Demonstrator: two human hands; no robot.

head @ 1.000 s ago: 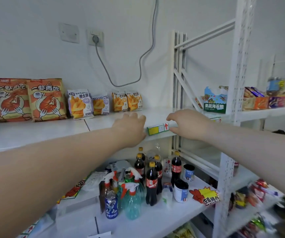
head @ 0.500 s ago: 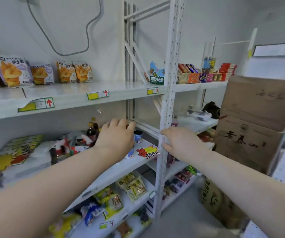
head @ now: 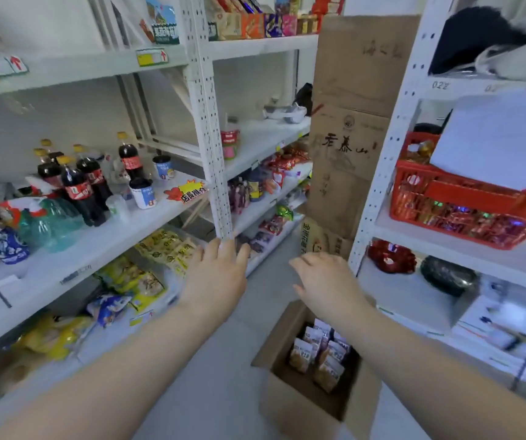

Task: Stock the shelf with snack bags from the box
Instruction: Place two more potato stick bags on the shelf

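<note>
Both hands are out in front and empty. The left hand (head: 215,277) is spread flat with its fingers straight, fingertips overlapping the foot of the white perforated metal upright (head: 207,128) in this view, though I cannot tell whether they touch it. The right hand (head: 328,281) is loosely open, fingers slightly bent, and hangs above the far edge of the open brown cardboard box (head: 296,408) on the grey floor.

Inside that box stand the small tan-and-white snack bags (head: 319,354), upright in rows toward the right side. The near left part of the box looks dark and bare, so some bags have probably gone out already, but that is a guess.

To the left runs the white metal shelf unit (head: 80,66). Its upper board carries yellow price tags, with only a blurred packet showing at the top left corner. The boards below hold dark plastic cola bottles (head: 77,185) and yellow packets. Behind the box rises a stack of tall brown cartons (head: 350,122), and on the right rack sits a red plastic basket (head: 464,214).

As a judgement – the job is mid-way, between loads: nothing is in hand and several bags remain – the next load has yet to be picked up, lifted and set on the shelf
</note>
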